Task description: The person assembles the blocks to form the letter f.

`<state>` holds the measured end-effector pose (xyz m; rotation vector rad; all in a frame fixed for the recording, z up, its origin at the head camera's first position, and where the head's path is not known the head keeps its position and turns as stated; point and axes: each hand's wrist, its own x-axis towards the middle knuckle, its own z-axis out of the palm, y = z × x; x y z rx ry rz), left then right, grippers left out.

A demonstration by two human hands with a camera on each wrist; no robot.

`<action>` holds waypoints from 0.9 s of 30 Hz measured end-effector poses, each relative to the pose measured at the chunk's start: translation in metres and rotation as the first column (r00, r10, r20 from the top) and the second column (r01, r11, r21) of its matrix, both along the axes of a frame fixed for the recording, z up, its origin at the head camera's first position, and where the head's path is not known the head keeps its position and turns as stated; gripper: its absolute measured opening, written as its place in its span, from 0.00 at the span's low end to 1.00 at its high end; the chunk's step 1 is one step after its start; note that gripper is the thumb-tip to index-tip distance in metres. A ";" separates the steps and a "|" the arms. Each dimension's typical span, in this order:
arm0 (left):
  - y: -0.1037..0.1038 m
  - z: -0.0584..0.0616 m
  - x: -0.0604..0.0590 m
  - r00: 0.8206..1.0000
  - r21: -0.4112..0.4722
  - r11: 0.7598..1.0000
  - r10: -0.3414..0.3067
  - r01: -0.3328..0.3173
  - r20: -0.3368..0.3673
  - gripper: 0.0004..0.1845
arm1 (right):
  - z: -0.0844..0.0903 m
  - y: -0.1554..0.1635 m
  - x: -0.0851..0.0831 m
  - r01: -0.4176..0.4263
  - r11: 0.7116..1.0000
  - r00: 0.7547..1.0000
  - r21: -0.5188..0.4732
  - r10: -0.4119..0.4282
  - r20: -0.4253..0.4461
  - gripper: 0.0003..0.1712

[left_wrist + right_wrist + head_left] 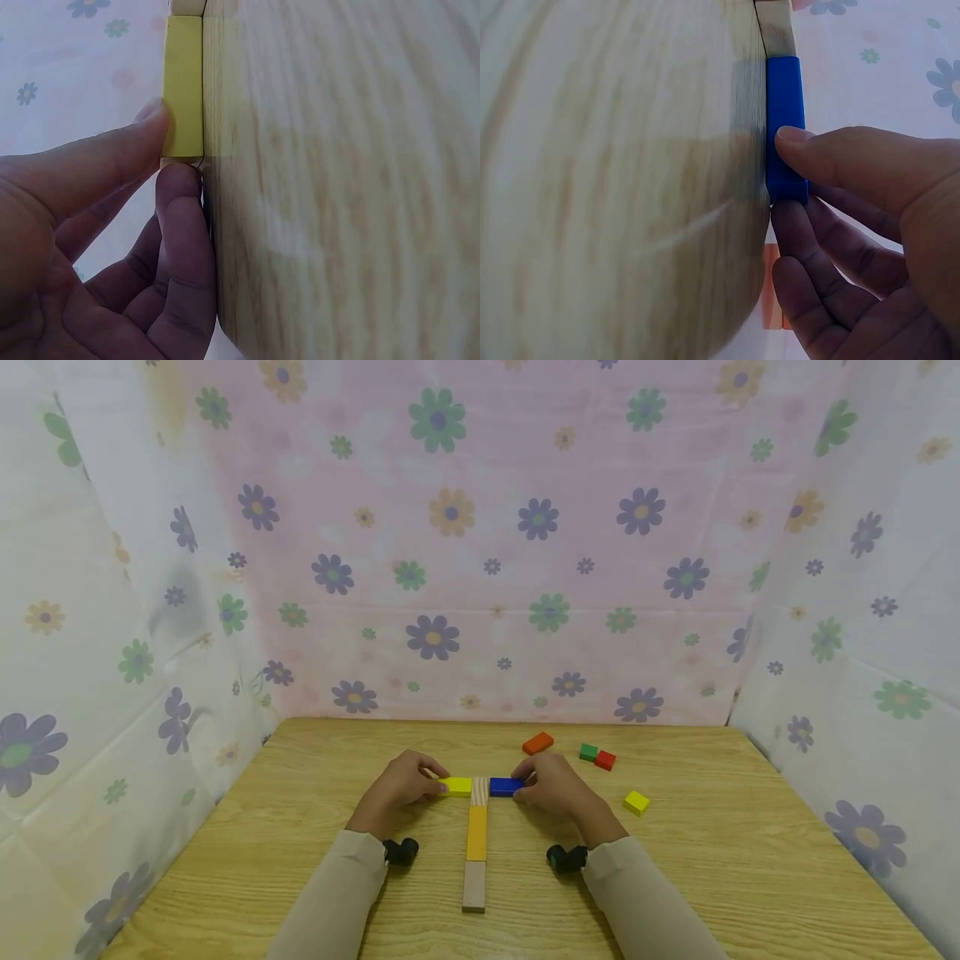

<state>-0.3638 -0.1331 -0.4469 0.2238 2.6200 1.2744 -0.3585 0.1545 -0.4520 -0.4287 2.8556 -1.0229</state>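
Wooden table [315, 827], flowered cloth walls on three sides. Beyond our right hand [551, 783] sits an orange block [537, 743]; further out to that hand's outer side a green block [588, 752] touches a red block [604, 760], and a small yellow cube [636, 802] lies apart, off to the outer side of the right wrist. Nothing stands between the hands and what they hold.

Between the two hands a striped wood block [480, 787] sits at the head of a line running back toward us: an orange-yellow block [476, 832], then a plain wood block [473, 886].

Our left hand [401, 783] pinches the yellow block [457, 787] by its outer end, thumb on one side, fingertips [180, 184] at the end face; the block lies flat on the table, inner end against the striped block. Our right hand pinches the blue block [505, 787] likewise, thumb on its side, fingers [795, 225] at the end; it lies flat against the striped block's other side. Both hands are clamped on their blocks, well apart from each other.
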 end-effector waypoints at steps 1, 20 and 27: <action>0.000 0.000 0.000 1.000 -0.001 1.000 -0.002 0.002 0.000 0.11 | 0.000 0.000 0.000 -0.001 1.000 1.000 0.000 0.001 -0.001 0.14; -0.001 0.001 0.001 1.000 -0.007 1.000 -0.020 0.020 -0.023 0.11 | 0.001 -0.002 0.001 -0.001 1.000 1.000 0.009 0.001 0.013 0.14; -0.002 0.000 0.000 1.000 -0.010 1.000 -0.024 0.024 -0.018 0.11 | 0.002 -0.004 0.002 0.000 1.000 1.000 0.011 0.000 0.026 0.14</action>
